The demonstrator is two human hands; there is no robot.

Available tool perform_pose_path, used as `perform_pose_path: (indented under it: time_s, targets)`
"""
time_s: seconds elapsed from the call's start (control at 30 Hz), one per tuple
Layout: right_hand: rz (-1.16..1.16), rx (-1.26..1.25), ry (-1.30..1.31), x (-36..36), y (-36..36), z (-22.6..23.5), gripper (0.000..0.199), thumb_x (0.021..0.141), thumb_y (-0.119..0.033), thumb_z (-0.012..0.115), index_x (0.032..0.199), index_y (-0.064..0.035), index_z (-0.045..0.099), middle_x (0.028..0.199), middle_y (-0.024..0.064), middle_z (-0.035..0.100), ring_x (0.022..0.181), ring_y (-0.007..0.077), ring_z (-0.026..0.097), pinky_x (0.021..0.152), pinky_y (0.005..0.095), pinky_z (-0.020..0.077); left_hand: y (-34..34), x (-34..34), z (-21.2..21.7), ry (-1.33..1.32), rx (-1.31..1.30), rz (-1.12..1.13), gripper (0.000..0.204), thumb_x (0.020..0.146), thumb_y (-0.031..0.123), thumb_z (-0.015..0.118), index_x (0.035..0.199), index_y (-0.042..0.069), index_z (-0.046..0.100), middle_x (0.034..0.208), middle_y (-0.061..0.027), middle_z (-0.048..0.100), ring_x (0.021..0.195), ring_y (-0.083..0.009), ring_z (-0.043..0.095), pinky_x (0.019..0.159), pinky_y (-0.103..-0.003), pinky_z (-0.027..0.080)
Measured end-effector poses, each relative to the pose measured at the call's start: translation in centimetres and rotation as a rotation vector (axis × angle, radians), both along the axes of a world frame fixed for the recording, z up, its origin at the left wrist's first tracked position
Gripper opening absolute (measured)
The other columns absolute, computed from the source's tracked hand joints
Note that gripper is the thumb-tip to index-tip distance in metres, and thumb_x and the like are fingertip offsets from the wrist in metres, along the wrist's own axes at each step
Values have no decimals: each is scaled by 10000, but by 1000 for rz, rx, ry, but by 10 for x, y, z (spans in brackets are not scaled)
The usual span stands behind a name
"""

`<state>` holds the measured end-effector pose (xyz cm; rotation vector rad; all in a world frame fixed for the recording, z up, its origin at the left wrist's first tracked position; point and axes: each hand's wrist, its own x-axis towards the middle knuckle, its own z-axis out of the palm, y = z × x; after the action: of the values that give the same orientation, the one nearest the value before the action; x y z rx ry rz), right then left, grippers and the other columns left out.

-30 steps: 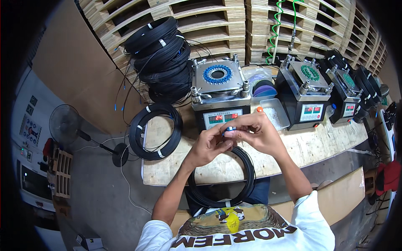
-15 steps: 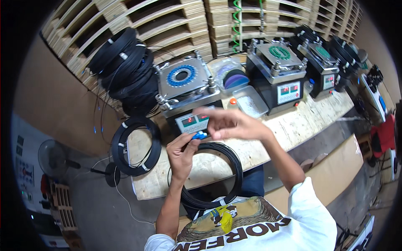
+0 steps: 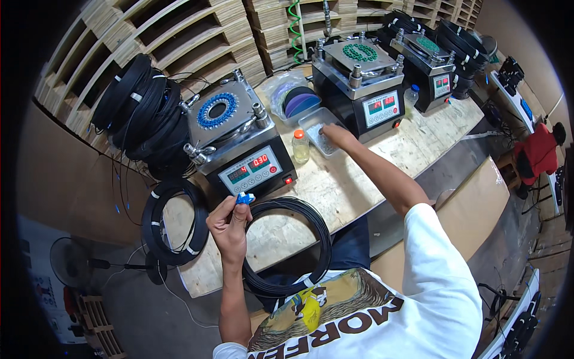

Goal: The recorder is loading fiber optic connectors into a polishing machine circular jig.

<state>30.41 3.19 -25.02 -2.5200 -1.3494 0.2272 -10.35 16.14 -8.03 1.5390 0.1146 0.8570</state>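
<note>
You stand at a pale plywood workbench (image 3: 382, 173) backed by stacked slatted wooden pallets (image 3: 179, 36), with grey floor showing past the bench's left and near edges. Its widest bare stretch runs from the middle toward your right, in front of the machines; the far side is crowded.

A heap of black cable coils (image 3: 140, 113) leans on the pallets at far left. Beside it sits a grey box-shaped polishing machine with a blue ringed fixture on top and a red digital readout (image 3: 236, 143). To its right stand a second grey machine with a green ringed fixture (image 3: 359, 78) and a third one like it (image 3: 427, 60).

A loose black cable coil (image 3: 287, 245) hangs over the near edge against your body, and a second black coil bound with white ties (image 3: 173, 221) overhangs the left edge.

Your right hand (image 3: 335, 134) reaches well out to a clear shallow plastic tray (image 3: 320, 128) just in front of the green-fixture machine, fingers bent down into it; whether they pinch anything cannot be told. A small clear bottle with an orange cap (image 3: 301, 146) stands just left of the tray.

Your left hand (image 3: 230, 224) is raised near the first machine's front, thumb and fingers pinched on a small blue fibre connector (image 3: 243, 198), close to the coil's rim.
</note>
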Motion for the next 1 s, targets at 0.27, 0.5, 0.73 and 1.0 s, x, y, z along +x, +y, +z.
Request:
perform_pose_path:
  time_s: [0.27,0.5,0.73,1.0]
  targets:
    - [24,343,38,1,-14,-9,99,841,-30,579,911,-46,647,896,197,626,868,370,608,746,420,493,-13,0,18,70,-48,38,273,928,232,716,917,-40,711,688,20,530,616,-51,472,543,-202,328]
    - [40,440,27,14,-16,-24,173,795,45,584,924,-27,676,876,214,649,891,385,627,754,427,500,-15,4,21,76,-86,2,260,928,215,715,957,-43,721,713,12,564,636,-54,496,551,-198,346]
    - [10,419,99,-11,-11,23,179,767,90,635,929,67,707,876,249,698,826,330,717,713,364,547,-11,0,20,97,-113,3,238,932,188,707,980,-45,718,724,-3,583,642,-61,512,562,-203,379]
    - [12,804,640,-104,-20,139,226,880,-45,715,1095,25,716,903,68,724,770,91,638,705,252,521,-7,1,24,150,-63,16,227,936,154,695,1060,-34,724,756,-20,631,653,-66,554,579,-218,434]
